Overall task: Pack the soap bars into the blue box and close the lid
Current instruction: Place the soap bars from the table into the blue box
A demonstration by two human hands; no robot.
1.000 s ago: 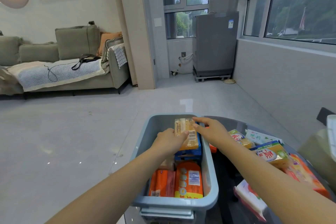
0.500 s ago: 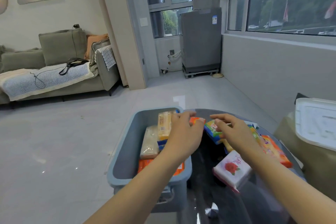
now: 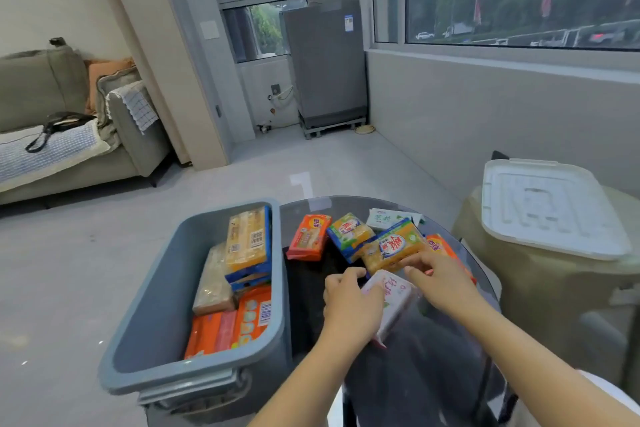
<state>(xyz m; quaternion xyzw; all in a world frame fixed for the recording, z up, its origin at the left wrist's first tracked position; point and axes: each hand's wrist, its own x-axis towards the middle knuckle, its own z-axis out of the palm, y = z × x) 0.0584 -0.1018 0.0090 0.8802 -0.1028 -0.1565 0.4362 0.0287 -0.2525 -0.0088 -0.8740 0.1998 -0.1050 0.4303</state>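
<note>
Hands work over the round dark glass counter (image 3: pixel 408 371) at the near right of the scene. The left hand (image 3: pixel 349 305) lies on the left edge of a white-wrapped soap bar with pink print (image 3: pixel 394 295), fingers curled around that edge and grasping it. The right hand (image 3: pixel 440 279) reaches just past the same bar, its fingertips (image 3: pixel 414 267) touching the near edge of a yellow soap bar with a blue and red label (image 3: pixel 393 248); whether this hand has actually closed on that bar cannot be told. Farther along the counter lie an orange-wrapped soap bar (image 3: pixel 308 236), a yellow bar in a blue and green wrapper (image 3: pixel 349 234) and a white bar with green print (image 3: pixel 388 218), close together and partly overlapping. Another orange-wrapped bar (image 3: pixel 438 244) shows beyond the right hand. The open blue-grey plastic box (image 3: pixel 156 302) stands to the left of the counter, touching its edge. Inside the box, a clear-wrapped yellow bar with a barcode (image 3: pixel 247 239) rests on a stack of blue-wrapped bars (image 3: pixel 249 276), a pale tan bar (image 3: pixel 213 282) leans beside them, and orange-wrapped bars (image 3: pixel 228 328) fill the near end. The white plastic lid (image 3: pixel 550 208) lies off the box, flat on a beige covered object (image 3: pixel 554 291) at the right, well apart from the box.
</note>
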